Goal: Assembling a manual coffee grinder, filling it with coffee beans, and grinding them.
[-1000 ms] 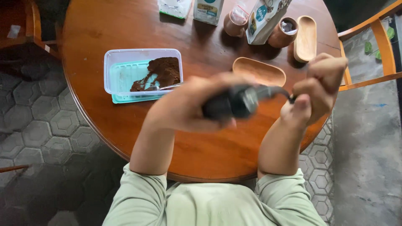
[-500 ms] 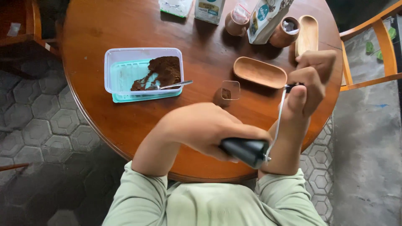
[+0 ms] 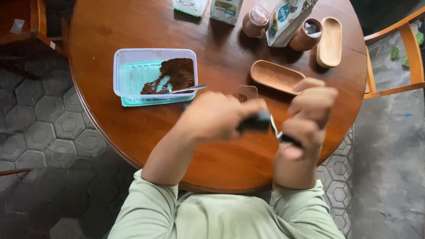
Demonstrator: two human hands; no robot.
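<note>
Two hands [image 3: 217,117] [image 3: 310,115], one dark tool [image 3: 254,122]

Soft, even daylight fills the head view, with no hard glare. The round wooden table [image 3: 221,146] carries a mild sheen near its top edge, and the jars and the pouch cast short, soft shadows toward the lower left. Both hands [image 3: 217,117] [image 3: 307,117] are smeared by motion blur, so the dark object [image 3: 254,122] between them is perhaps a handle. The tiled floor [image 3: 40,128] sits dimmer, and straight lines bow slightly at the frame's edges.
</note>
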